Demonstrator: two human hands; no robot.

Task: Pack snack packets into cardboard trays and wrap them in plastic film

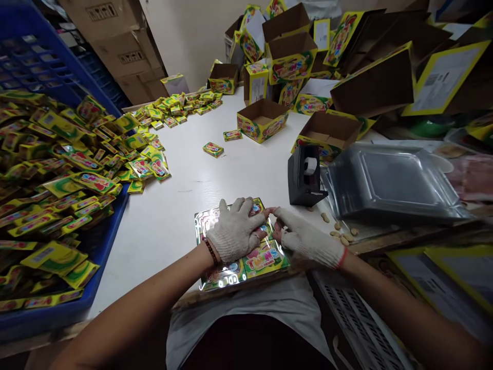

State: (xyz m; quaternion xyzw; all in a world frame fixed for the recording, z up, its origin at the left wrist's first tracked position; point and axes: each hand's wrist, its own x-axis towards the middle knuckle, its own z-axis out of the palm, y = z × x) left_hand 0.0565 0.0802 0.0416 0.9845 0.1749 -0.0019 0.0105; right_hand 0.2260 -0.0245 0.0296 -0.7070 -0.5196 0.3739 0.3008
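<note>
On the near edge of the white table lies a flat pack of green-and-yellow crayon boxes marked TWINS, under a shiny clear cover. My left hand, in a white knitted glove with bare fingertips, rests flat across the top of the pack, fingers stretched out. At the pack's right edge is my right hand, gloved likewise, with its fingers curled in and their tips close to those of the left. Whatever those fingers may pinch is hidden. A black tape dispenser with a white roll stands just beyond the right hand.
To the left, a blue crate overflows with small crayon boxes. Two loose crayon boxes lie mid-table near an open display carton. More cartons pile up at the back right. Clear plastic trays and scattered peanuts lie right.
</note>
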